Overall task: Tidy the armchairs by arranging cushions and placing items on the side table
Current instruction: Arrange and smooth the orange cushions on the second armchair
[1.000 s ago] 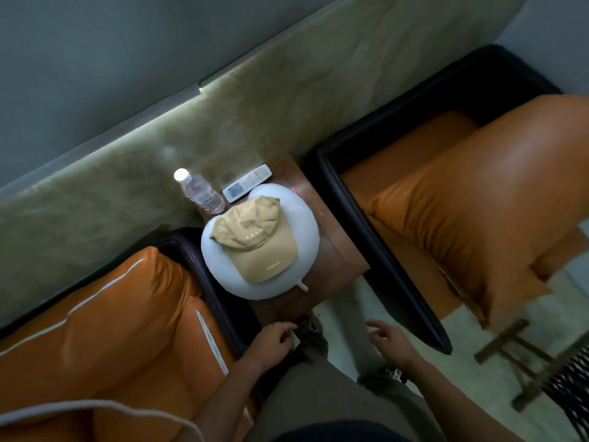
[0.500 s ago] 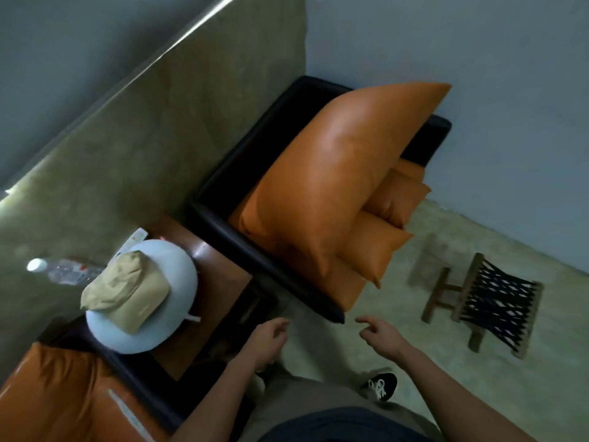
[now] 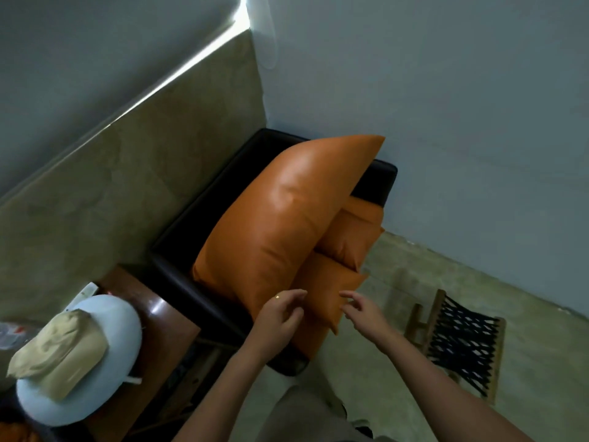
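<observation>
A black armchair (image 3: pixel 178 250) in the room's corner holds a large orange cushion (image 3: pixel 287 215) lying slanted across it. Two smaller orange cushions (image 3: pixel 350 240) stick out from under its right side. My left hand (image 3: pixel 280 314) and my right hand (image 3: pixel 360 309) hover at the lower small cushion (image 3: pixel 322 291), fingers apart, holding nothing. On the brown side table (image 3: pixel 165 327) at lower left rests a pale blue round cushion (image 3: pixel 121 317) with a tan cap (image 3: pixel 57 349) on top.
A white remote (image 3: pixel 84 291) and a blurred plastic bottle (image 3: pixel 8 333) lie behind the round cushion. A small wooden stool (image 3: pixel 459 342) with black woven webbing stands on the floor at right. Grey walls close off the corner behind the armchair.
The view has swung right from the side table to the corner armchair. Both hands have risen from near my legs up to the small cushions at its front.
</observation>
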